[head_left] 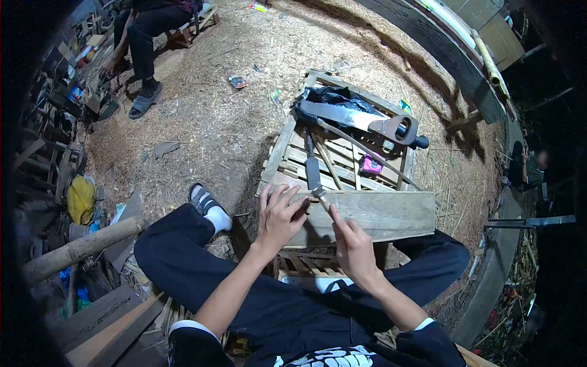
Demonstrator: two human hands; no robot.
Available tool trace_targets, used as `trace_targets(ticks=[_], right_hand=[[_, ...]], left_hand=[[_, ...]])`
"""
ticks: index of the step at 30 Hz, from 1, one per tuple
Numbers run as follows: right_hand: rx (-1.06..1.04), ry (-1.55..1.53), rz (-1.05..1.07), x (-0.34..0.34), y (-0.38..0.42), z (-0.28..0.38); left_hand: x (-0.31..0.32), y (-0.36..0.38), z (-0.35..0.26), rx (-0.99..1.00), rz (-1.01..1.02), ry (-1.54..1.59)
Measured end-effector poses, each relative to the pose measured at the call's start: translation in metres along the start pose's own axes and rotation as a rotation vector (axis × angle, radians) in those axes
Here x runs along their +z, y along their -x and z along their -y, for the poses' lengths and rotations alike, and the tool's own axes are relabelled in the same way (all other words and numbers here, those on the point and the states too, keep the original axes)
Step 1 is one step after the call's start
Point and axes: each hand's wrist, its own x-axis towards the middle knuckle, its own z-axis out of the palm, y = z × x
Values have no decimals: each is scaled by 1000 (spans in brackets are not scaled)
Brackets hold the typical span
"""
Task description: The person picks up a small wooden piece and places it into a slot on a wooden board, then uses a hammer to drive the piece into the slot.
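A wooden board (382, 211) lies across the near edge of a slatted wooden crate (282, 147), between my knees. My left hand (278, 217) rests on the board's left end, its fingers spread and slightly bent; whether a nail sits under the fingertips is too small to tell. In my right hand (354, 248) is a small hammer (323, 200) gripped by its light handle, its metal head above the board near my left fingertips. Just beyond the head lies a flat dark blade (313, 174) with a dark handle.
On the crate sit a handsaw (348, 115), a black plastic bag (342, 98), a pink tape measure (370, 164) and thin sticks. A bamboo pole (85, 249) and scrap wood lie at left. Another person's leg (144, 55) shows at upper left. Wood shavings cover the ground.
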Motion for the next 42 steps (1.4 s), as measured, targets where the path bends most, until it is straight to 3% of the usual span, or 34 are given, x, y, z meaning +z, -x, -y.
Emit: trace_targets(ticks=[4, 6, 7, 12, 14, 16, 18, 22, 24, 25, 30, 32, 38, 40, 42], right_hand=[[-104, -117, -204, -1, 4, 8], [56, -10, 55, 2, 5, 3], [66, 14, 86, -3, 5, 4], [-34, -155, -147, -4, 6, 13], [78, 39, 86, 6, 9, 3], [88, 82, 96, 4, 5, 5], [-20, -113, -85, 1, 4, 11], [11, -50, -105, 10, 11, 2], [56, -4, -8, 11, 6, -10], [-41, -52, -101, 11, 3, -12], [-117, -116, -319, 13, 12, 2], [5, 40, -20, 18, 13, -4], [-68, -123, -281, 17, 16, 4], [100, 16, -16, 15, 10, 1], [117, 2, 13, 6, 6, 4]], left_hand=[[-6, -1, -3, -1, 17, -7], [-1, 1, -3, -2, 0, 2], [-1, 0, -2, 3, -6, -2], [-2, 0, 0, 12, -10, -11], [-1, 1, -2, 2, -2, 11], [1, 0, -1, -17, -10, 8], [-1, 1, -1, -17, -17, 11], [2, -1, -3, -8, -48, 3], [1, -3, -2, -9, -43, 17], [1, -3, -1, -10, -40, 12], [-4, -1, -4, 1, -19, 21], [0, 1, -4, 4, -14, 23], [-3, -2, -6, -2, -38, 28], [1, -2, -4, -6, -36, 14], [1, -2, -2, -10, -31, -1]])
